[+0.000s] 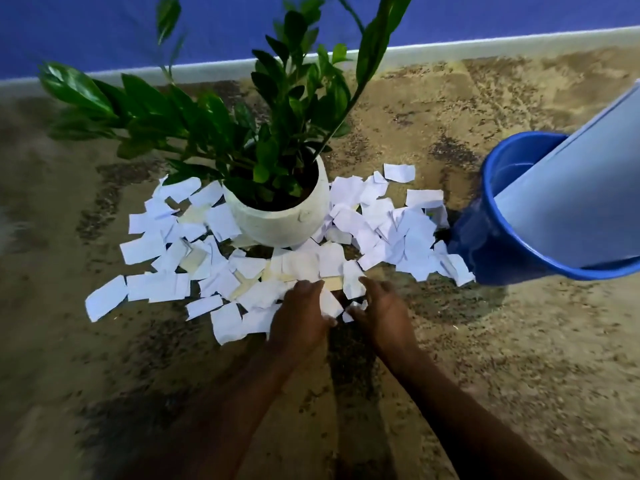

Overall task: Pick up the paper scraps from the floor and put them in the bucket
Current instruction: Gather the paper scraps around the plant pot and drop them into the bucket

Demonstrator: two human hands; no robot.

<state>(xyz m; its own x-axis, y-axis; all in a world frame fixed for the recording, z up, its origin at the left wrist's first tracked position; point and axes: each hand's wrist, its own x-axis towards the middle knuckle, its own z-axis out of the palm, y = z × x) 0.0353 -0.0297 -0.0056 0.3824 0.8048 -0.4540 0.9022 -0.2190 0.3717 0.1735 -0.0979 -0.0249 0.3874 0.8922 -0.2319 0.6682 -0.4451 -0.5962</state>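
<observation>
Speckled brown floor (519, 358) fills most of the view, bounded at the far side by a blue wall (104, 22) with a pale skirting strip (502, 43). A leafy green plant (277, 98) stands in a round white pot (277, 223) at centre. To the right stands a blue bucket (485, 244), with a large pale sheet (571, 188) leaning out of it, tilted toward the upper right. White paper scraps (156, 244) lie on the floor in a loose ring around the near side of the pot, overlapping one another, touching the pot's base and reaching the bucket's foot on the right; no scraps can be seen inside the bucket. At the near edge of the ring, the left hand (301, 317) and right hand (381, 313) are set close together, cupped toward each other, fingers curled around a few scraps held between them. Both forearms are bare. The hands are slightly blurred.
</observation>
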